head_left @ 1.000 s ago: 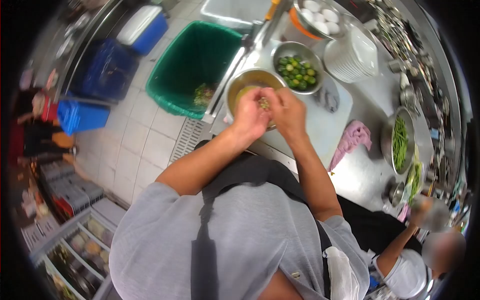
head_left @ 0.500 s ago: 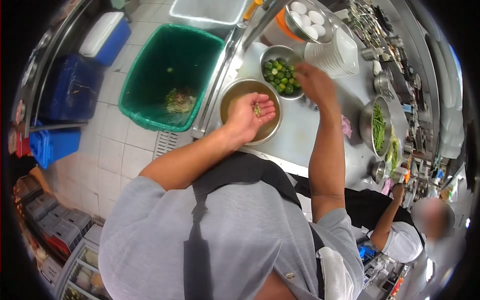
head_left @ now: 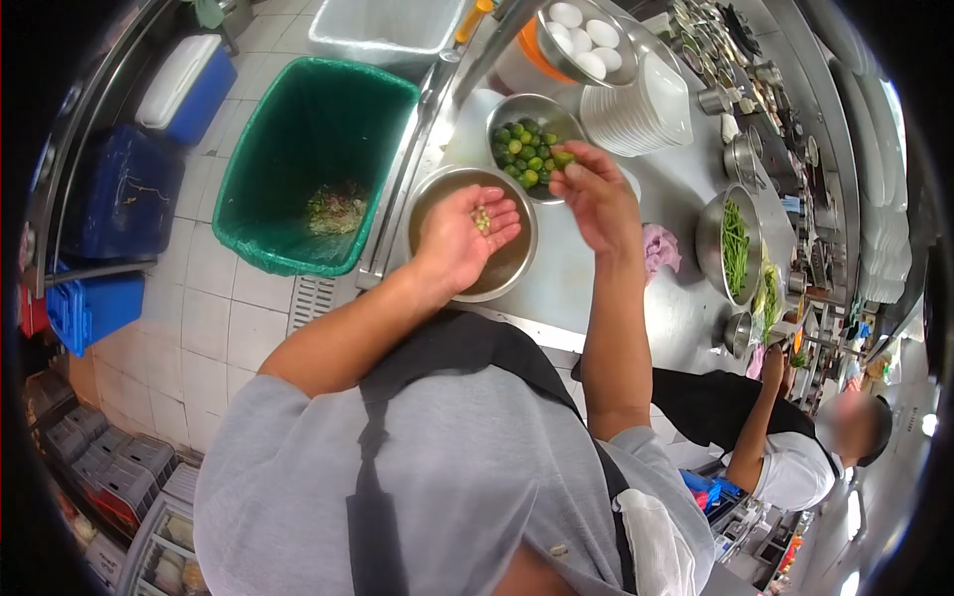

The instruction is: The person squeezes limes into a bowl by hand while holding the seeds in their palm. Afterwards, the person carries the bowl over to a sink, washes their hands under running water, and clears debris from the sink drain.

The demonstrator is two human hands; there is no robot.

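Observation:
My left hand lies palm up, fingers stretched out, over a steel bowl that holds brownish liquid. Small pale green bits, perhaps seeds, rest in its palm. A small green citrus fruit is pinched between the fingertips of my right hand, at the right side of a second steel bowl. Several more of these small citrus fruits fill that second bowl, some showing yellowish patches. Part of that bowl's right rim is behind my right hand.
A green-lined bin with scraps stands left of the counter. Beyond the bowls are a bowl of eggs and stacked white plates. A pink cloth and a bowl of green beans lie rightward. A co-worker stands at the right.
My right hand has turned and come up with a citrus fruit in its fingertips beside the fruit bowl. My left hand stays palm up with the bits. The whole view has shifted slightly.

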